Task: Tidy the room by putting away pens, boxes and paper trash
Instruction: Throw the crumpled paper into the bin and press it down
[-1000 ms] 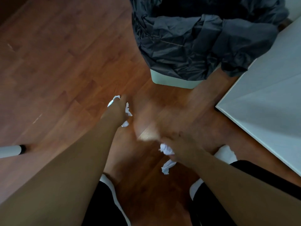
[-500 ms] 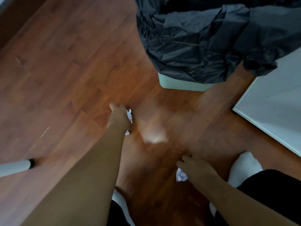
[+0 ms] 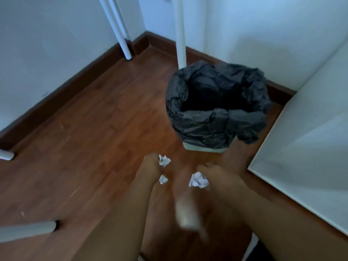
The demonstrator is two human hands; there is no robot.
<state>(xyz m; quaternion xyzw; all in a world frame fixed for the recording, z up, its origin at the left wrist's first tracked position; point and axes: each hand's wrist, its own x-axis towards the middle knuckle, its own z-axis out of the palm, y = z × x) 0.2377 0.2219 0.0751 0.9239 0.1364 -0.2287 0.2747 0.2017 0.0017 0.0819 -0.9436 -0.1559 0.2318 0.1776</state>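
In the head view, both hands reach forward over the brown wooden floor [image 3: 90, 140] in the lower middle of the frame. The left hand [image 3: 150, 167] is closed around a small crumpled white paper [image 3: 164, 160], which sticks out on the hand's right side in two spots. The right hand [image 3: 214, 173] has curled fingers and grips a larger crumpled white paper ball [image 3: 198, 180] at its left side. Above them, in the centre right, stands the pale bin with a black plastic bag [image 3: 216, 119], its mouth open and apart from both hands. The picture is blurred.
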